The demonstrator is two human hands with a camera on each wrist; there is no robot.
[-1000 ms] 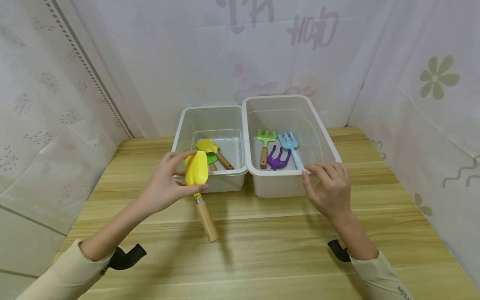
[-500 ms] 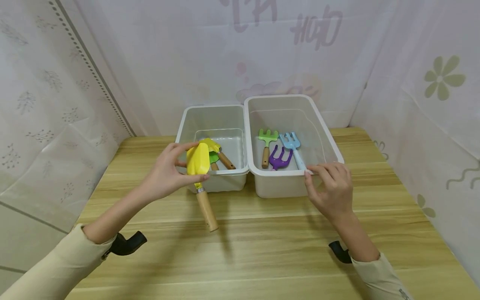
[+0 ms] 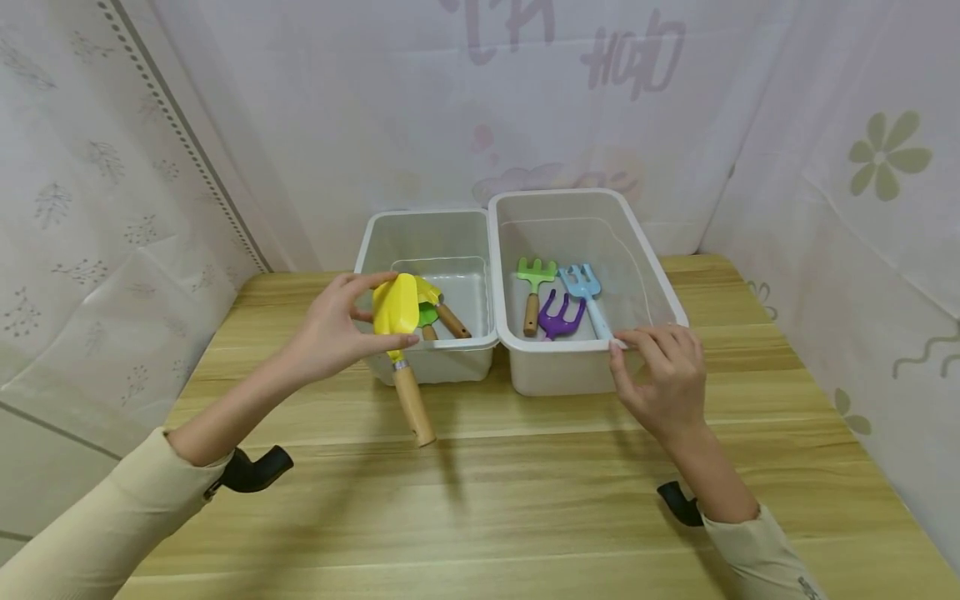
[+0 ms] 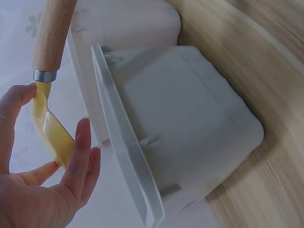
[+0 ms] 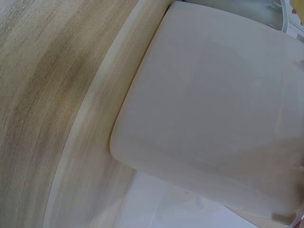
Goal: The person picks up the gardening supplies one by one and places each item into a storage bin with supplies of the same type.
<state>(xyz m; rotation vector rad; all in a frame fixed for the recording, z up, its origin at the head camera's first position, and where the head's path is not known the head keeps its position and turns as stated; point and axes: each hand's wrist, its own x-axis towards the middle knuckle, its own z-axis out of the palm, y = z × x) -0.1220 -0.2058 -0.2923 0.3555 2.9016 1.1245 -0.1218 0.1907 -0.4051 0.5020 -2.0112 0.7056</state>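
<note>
My left hand [image 3: 333,329] pinches a yellow garden trowel [image 3: 397,308] by its blade, thumb on one side and fingers on the other. Its wooden handle [image 4: 53,35] points down toward the table, above the front edge of the left bin [image 3: 450,352]. Inside that bin lie another yellow trowel [image 3: 450,319] and a green tool [image 3: 427,315], partly hidden. With thumb and fingertips, my right hand [image 3: 663,371] grips the front rim of the right bin [image 3: 555,346]. In there are a green hand fork [image 3: 534,279], a light blue fork [image 3: 585,287] and a purple fork [image 3: 561,321].
The two white bins stand side by side at the back of the wooden table [image 3: 480,500]. Printed cloth [image 3: 337,108] hangs behind and on both sides. A black curved piece [image 3: 258,469] sticks out at my left wrist, another [image 3: 678,502] at my right.
My left hand has risen slightly with the yellow trowel, moving a little toward the back over the left bin's front edge. My right hand stays on the right bin's rim.
</note>
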